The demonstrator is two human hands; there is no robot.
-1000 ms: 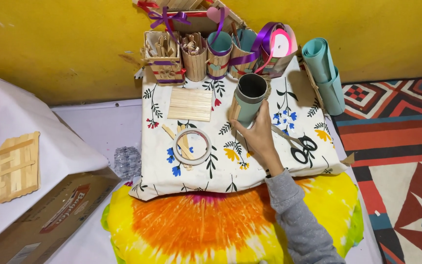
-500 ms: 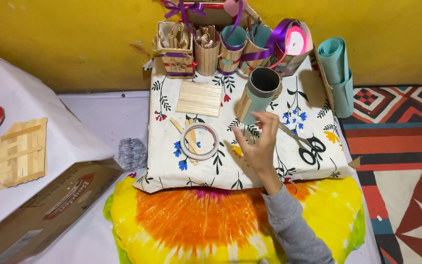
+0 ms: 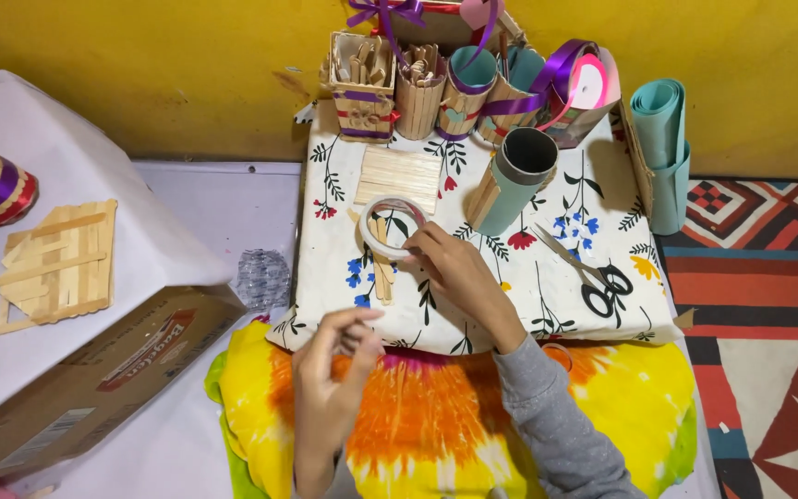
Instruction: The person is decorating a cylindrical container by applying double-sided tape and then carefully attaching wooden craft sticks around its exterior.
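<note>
On floral cloth (image 3: 565,296), my right hand (image 3: 450,268) pinches white tape ring (image 3: 388,225); left hand (image 3: 330,370) hovers, fingers curled, empty. Teal paper-covered tube (image 3: 514,180) stands upright; flat wooden craft-stick panel (image 3: 399,177) lies untaped.

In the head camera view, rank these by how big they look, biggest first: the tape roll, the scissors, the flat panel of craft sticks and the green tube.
1. Green tube and flat panel of craft sticks: they look about alike, so unranked.
2. Scissors.
3. Tape roll, touched by the right hand.
</note>
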